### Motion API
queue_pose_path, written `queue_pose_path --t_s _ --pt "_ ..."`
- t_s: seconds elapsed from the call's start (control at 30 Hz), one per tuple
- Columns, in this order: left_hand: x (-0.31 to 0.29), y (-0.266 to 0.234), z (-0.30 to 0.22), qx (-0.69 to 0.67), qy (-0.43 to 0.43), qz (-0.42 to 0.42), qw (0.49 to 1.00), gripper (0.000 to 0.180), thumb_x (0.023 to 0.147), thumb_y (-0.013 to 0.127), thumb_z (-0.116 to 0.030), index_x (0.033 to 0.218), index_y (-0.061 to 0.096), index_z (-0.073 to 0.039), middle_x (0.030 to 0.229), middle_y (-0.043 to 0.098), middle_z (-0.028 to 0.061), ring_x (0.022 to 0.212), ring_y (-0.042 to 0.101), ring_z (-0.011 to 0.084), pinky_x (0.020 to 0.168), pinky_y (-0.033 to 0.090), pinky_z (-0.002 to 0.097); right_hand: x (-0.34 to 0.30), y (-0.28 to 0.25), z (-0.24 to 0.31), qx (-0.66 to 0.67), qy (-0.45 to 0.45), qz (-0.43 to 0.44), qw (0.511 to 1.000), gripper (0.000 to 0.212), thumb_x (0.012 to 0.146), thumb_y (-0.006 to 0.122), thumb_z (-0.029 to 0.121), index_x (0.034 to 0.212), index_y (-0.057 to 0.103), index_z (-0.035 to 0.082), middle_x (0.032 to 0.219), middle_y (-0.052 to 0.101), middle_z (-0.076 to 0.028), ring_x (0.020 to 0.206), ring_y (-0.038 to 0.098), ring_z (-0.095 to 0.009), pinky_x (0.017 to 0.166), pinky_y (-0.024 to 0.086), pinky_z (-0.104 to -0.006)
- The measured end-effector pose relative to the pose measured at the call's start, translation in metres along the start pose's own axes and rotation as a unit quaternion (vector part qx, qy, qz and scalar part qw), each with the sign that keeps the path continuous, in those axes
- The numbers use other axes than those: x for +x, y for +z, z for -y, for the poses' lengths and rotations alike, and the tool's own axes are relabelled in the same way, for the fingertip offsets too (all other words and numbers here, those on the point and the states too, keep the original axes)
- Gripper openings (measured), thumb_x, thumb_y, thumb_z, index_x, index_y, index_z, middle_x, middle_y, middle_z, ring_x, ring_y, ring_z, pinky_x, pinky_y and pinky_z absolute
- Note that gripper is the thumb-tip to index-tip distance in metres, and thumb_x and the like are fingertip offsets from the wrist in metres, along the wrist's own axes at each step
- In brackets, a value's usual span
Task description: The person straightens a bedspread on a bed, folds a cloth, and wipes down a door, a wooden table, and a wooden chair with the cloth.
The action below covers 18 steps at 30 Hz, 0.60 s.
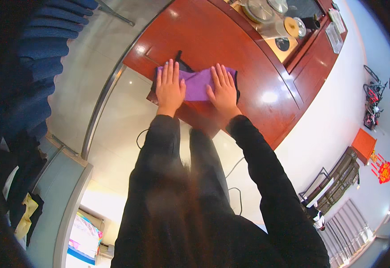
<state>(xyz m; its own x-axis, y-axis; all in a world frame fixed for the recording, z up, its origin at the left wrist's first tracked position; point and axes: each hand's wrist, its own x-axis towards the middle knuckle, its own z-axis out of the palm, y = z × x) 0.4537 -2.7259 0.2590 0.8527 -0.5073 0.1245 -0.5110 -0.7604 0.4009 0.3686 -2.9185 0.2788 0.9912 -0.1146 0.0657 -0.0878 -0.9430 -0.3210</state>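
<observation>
A purple cloth item with black edging (197, 85) lies spread on the reddish-brown wooden table (204, 35), close to its near edge. My left hand (170, 89) rests flat on its left end, with the fingers stretched away from me. On the right end lies my right hand (224, 89), also flat, its thumb pointing inward. A black strap or strip (179, 57) sticks out beyond the far side of the cloth, near my left fingertips. What exact kind of cloth item this is, I cannot tell.
At the table's far right, a recessed tray area holds a glass pot (259, 10), a jar with a wooden lid (290, 27) and a black cup (311, 22). A clear plastic box (334, 37) sits beside it. Dark blue curtains (47, 53) hang at left.
</observation>
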Motion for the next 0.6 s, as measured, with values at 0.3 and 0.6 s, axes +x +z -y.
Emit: queue_pose_path --t_s 0.3,0.6 --pt "0.159 -0.005 0.085 0.065 0.022 -0.056 0.996 0.06 0.093 0.051 -0.028 0.146 0.041 0.0 0.153 0.04 0.0186 0.14 0.039 0.0324 0.118 0.023 0.0473 0.196 0.028 -0.008 0.018 -0.054 -0.059 0.997 0.066 0.089 0.054 0.04 0.147 0.044 0.01 0.152 0.042 -0.013 0.142 0.038 -0.029 0.115 0.03 -0.0449" --pt "0.207 0.001 0.081 0.055 -0.017 -0.035 0.998 0.06 0.09 0.053 -0.025 0.144 0.042 0.0 0.144 0.048 0.0171 0.134 0.044 0.032 0.115 0.027 0.048 0.278 0.016 -0.036 0.006 -0.116 0.0 0.993 0.067 0.087 0.055 0.04 0.147 0.043 0.011 0.153 0.041 -0.012 0.144 0.035 -0.029 0.117 0.026 -0.0444"
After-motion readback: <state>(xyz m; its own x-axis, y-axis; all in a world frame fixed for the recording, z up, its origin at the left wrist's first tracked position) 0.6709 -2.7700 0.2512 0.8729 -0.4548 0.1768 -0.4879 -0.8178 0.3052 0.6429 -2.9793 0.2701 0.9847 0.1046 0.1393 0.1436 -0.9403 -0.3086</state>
